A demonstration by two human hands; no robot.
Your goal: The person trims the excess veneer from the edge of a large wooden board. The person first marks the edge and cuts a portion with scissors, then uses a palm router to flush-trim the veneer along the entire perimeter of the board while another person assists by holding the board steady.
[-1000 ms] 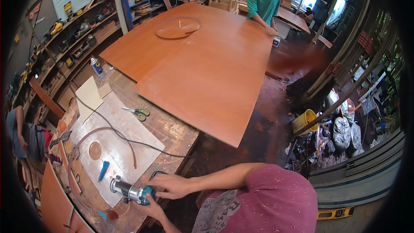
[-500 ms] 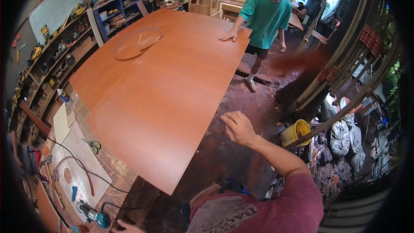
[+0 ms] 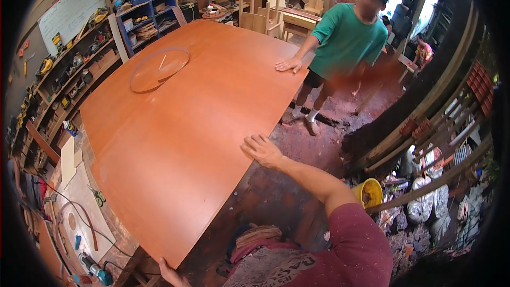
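A large orange-brown wood panel [image 3: 175, 127] with a smooth sheen lies across the workbench, its near corner jutting past the bench toward me. My left hand [image 3: 172, 275] is at that corner, a digit up against the near edge and the other fingers hidden beneath. On the panel's right edge rests my right hand [image 3: 261, 150], fingers and thumb laid on the top face. A thin brown strip, coiled into a loop [image 3: 133, 82], lies on the far left part of the panel. Beyond, a co-worker in a green shirt rests a hand [image 3: 288, 65] flat on the far right corner.
On the workbench [image 3: 125, 234] at left lie green-handled scissors [image 3: 99, 196], a teal power tool [image 3: 96, 270], a black cord and a curved brown strip. Tool shelves [image 3: 64, 87] line the left wall. A yellow bucket [image 3: 370, 193] and filled sacks stand at right.
My right hand has come down from the air onto the panel's right edge. My left hand has reached the near corner. The co-worker appears farther right and larger, a hand still on the panel.
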